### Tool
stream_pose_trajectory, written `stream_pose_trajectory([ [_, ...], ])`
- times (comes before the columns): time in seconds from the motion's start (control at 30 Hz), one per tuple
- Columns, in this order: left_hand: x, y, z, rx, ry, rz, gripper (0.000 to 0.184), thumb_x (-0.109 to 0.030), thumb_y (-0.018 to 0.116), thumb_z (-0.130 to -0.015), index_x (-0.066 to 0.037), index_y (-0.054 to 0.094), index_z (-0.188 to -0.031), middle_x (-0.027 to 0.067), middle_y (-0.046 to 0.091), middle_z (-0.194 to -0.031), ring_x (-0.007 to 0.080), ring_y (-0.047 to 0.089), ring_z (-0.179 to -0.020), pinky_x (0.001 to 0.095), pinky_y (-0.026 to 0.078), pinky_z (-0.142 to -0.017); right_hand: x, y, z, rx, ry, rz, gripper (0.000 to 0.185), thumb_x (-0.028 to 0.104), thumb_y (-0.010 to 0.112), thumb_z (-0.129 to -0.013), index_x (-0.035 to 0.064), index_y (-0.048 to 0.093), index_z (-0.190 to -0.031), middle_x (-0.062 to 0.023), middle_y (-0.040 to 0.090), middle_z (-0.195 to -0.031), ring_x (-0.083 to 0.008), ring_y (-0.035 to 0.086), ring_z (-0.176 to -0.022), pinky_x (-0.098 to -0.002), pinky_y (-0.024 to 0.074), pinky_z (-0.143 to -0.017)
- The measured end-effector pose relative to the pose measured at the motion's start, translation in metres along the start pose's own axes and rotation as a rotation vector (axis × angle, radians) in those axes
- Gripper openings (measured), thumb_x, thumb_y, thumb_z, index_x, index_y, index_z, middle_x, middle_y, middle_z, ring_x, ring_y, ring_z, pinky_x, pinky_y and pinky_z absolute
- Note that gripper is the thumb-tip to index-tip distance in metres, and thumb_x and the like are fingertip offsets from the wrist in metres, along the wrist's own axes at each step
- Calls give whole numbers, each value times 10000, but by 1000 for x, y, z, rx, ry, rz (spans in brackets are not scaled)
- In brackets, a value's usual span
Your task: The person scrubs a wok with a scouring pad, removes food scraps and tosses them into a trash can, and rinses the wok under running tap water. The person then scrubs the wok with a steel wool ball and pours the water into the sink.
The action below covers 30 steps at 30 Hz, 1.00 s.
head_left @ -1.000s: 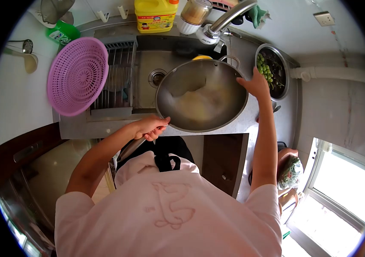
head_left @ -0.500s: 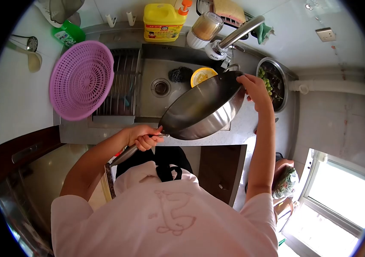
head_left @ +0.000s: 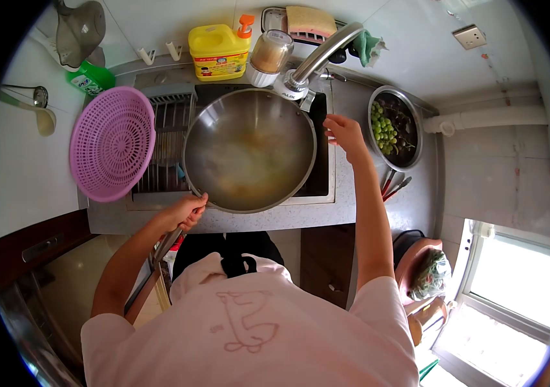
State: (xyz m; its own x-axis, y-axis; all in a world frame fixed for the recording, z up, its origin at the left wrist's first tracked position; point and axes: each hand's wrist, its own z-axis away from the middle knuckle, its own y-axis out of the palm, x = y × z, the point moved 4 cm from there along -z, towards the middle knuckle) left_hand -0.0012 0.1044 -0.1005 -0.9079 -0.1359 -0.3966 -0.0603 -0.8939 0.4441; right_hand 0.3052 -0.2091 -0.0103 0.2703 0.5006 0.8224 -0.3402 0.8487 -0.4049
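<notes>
A wide steel wok (head_left: 249, 151) rests level over the sink, its inside facing up with a little cloudy, yellowish liquid or residue in the bottom. My left hand (head_left: 188, 211) is closed around its long handle (head_left: 170, 242) at the front left. To the right of the wok, my right hand (head_left: 345, 134) is in the air, apart from the rim, fingers loosely bent and holding nothing visible. Just beyond it the faucet (head_left: 326, 55) arches, its spout end close to the wok's far right rim. The wok hides most of the basin.
A pink colander (head_left: 112, 143) stands at the left beside the drying rack (head_left: 164, 171). A bowl of grapes (head_left: 388, 129) and red-handled tongs or scissors (head_left: 394, 186) lie right. Behind are a yellow detergent jug (head_left: 220, 55) and a green bottle (head_left: 91, 79).
The wok has gone from tilted to level and moved left over the sink, covering the yellow bowl and scrubber. My right hand has let go of its rim; my left hand keeps the handle.
</notes>
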Motion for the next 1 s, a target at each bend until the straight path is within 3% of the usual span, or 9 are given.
stream_pose_trajectory([
  [0.13,-12,-6,0,-217,79,-84,559,-620,457,-935,-131,381,-676,-54,288,-498,50,227,-377,241,176,-347,-6,8,-20,15,-42,-47,393,215,638,-874,-33,630,-1179,-99,691,-975,-140,639,-789,-274,531,-675],
  [0.23,-17,-9,-9,-265,112,-78,572,-619,469,-931,-117,384,-670,-49,294,-497,51,232,-377,249,179,-349,-4,14,-24,48,-91,-30,348,191,649,-862,-38,656,-1124,-92,699,-914,-121,638,-755,-253,521,-657],
  [0.43,-15,-8,-27,-321,136,-74,559,-576,446,-962,-108,396,-660,-38,299,-499,62,244,-375,258,202,-348,-17,8,-17,23,-95,8,239,185,701,-813,-45,709,-876,-28,658,-675,-81,595,-601,-221,489,-575],
  [0.53,-9,-8,-37,-329,138,-48,558,-574,442,-964,-110,391,-659,-40,298,-499,66,242,-372,262,203,-346,-28,2,-7,-2,-78,57,228,197,730,-784,-27,715,-825,-28,639,-617,-85,573,-546,-231,478,-532],
  [0.63,-6,-8,-42,-397,91,-67,558,-573,442,-964,-112,386,-655,-41,300,-499,69,241,-368,264,201,-344,-53,-11,-11,-5,9,330,375,225,778,-737,19,708,-1043,-136,699,-854,-197,662,-762,-302,530,-707],
  [0.73,-6,-8,-45,-396,113,-68,558,-574,448,-961,-113,386,-652,-41,295,-496,72,239,-365,265,197,-342,-66,-8,13,273,-411,532,669,271,803,-701,108,580,-1310,-237,609,-1201,-328,583,-1134,-391,456,-970],
  [0.83,0,-13,-53,-391,133,-68,573,-612,471,-934,-108,400,-670,-36,287,-478,78,251,-355,277,204,-341,-73,1,43,365,-226,677,857,307,798,-702,157,410,-1451,-263,437,-1406,-376,376,-1347,-422,316,-1107],
  [0.87,1,-14,-55,-395,133,-60,568,-596,466,-943,-106,397,-664,-32,288,-478,82,248,-355,277,200,-340,-76,5,54,388,-280,623,809,318,775,-730,129,427,-1436,-251,472,-1382,-380,422,-1313,-413,350,-1087],
  [1.0,4,-12,-59,-400,157,-16,564,-560,460,-961,-99,392,-644,-19,290,-471,91,245,-352,282,192,-336,-88,18,84,463,-148,562,759,318,758,-756,84,450,-1409,-220,498,-1364,-349,473,-1258,-391,385,-1050],
])
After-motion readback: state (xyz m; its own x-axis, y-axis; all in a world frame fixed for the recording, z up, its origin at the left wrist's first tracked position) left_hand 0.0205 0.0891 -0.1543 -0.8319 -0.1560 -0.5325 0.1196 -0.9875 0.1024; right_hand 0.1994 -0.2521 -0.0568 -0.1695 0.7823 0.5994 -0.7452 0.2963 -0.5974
